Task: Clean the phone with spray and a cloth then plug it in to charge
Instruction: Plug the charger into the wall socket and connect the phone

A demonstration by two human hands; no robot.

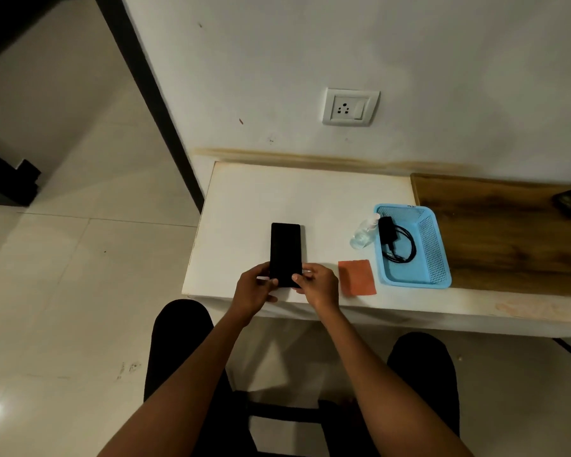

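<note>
Orange cloth [357, 277] beside blue basket [437, 255]

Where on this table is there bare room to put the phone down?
The white table top is bare between the phone and the wall, and between the phone and the spray bottle. It is crowded on the right, where the orange cloth, the bottle and the blue basket holding the charger sit close together.
</note>
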